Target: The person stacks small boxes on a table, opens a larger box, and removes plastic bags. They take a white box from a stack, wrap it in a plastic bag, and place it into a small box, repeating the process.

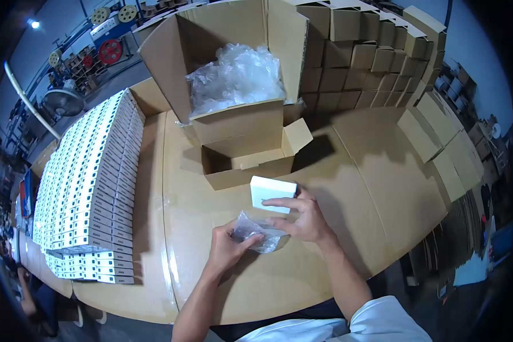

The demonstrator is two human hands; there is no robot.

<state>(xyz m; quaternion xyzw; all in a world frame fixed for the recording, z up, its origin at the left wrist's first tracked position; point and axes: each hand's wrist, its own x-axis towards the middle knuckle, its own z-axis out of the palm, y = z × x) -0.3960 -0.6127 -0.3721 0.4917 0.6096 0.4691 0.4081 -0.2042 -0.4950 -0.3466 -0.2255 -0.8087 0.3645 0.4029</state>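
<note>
My left hand (227, 245) is closed on a clear plastic bag (257, 229), thumb pressed over its near side. A small white box (271, 191) is gripped in my right hand (309, 221), one finger lying across its face. The thumb side of that hand reaches the bag's right edge. Just beyond both hands stands an open, small cardboard carton (239, 179) with its flaps up; its inside shows no contents that I can make out.
A large open carton (171, 68) full of crumpled clear plastic bags (236, 77) stands behind. Stacked white boxes (97, 194) fill the table's left. Piled brown cartons (347, 57) line the back right, and an open carton (439, 134) sits at the right edge of the cardboard-covered table (347, 228).
</note>
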